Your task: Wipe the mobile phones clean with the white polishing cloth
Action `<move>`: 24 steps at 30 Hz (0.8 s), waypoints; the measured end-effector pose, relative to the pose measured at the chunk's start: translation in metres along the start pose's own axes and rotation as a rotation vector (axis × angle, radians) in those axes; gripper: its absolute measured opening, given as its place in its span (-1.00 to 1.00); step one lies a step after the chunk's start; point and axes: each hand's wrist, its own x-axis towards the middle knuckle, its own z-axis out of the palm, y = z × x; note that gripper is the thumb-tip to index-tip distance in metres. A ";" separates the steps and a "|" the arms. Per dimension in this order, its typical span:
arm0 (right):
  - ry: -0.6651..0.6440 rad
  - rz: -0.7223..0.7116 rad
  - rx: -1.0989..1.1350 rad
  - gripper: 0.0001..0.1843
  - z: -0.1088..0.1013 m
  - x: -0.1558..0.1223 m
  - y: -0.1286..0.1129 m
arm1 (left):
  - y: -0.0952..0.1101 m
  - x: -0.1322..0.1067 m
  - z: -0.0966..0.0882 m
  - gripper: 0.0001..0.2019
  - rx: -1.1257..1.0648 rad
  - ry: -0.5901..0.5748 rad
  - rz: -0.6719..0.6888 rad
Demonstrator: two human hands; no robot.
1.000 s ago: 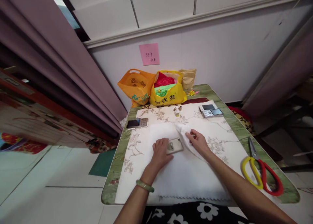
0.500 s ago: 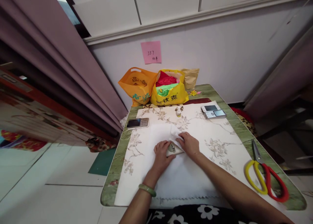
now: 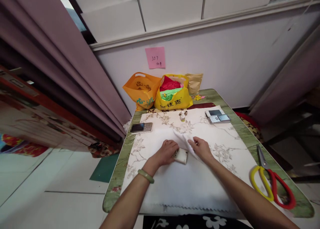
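Note:
A white phone (image 3: 182, 156), back side up, lies on a white cloth (image 3: 192, 189) with a zigzag front edge. The fingers of my left hand (image 3: 168, 152) are closed over the phone's left end and hide that part. Just to the right, my right hand (image 3: 200, 149) pinches a raised white piece of cloth (image 3: 185, 139) between thumb and fingers, apart from the phone. Whether this raised piece belongs to the cloth underneath, I cannot tell.
Scissors (image 3: 270, 179) with yellow and red handles lie at the right edge. Other phones rest at left (image 3: 141, 127) and at right (image 3: 217, 116). A small white bottle (image 3: 182, 116) stands behind my hands. Orange (image 3: 142, 90) and yellow (image 3: 174, 102) bags line the wall.
My right hand has drawn the white cloth right and off the phone, uncovering more of its back. My left hand now covers the round piece seen on the phone before.

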 end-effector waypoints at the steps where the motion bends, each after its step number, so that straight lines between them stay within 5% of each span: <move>1: 0.005 0.044 0.095 -0.58 -0.002 0.002 0.006 | 0.001 0.002 -0.004 -0.59 0.011 -0.014 0.022; 3: 0.010 0.120 0.224 -0.59 -0.006 0.004 0.016 | 0.007 0.003 -0.006 -0.54 -0.020 0.002 -0.047; 8: 0.022 0.171 0.274 -0.67 -0.005 0.001 0.026 | 0.040 0.001 0.017 -0.66 -0.063 0.178 -0.698; 10: 0.019 0.170 0.279 -0.64 -0.003 0.001 0.025 | 0.051 0.001 0.028 -0.74 -0.029 0.168 -0.783; 15: 0.016 0.147 0.300 -0.63 -0.003 0.000 0.027 | 0.049 0.004 0.034 -0.82 0.079 0.175 -0.701; 20: 0.020 0.116 0.322 -0.62 -0.005 0.001 0.028 | 0.027 -0.001 0.019 -0.83 0.202 0.068 -0.325; 24: 0.059 0.016 0.213 -0.59 -0.009 -0.010 0.015 | 0.027 -0.006 0.026 -0.88 0.146 0.114 -0.356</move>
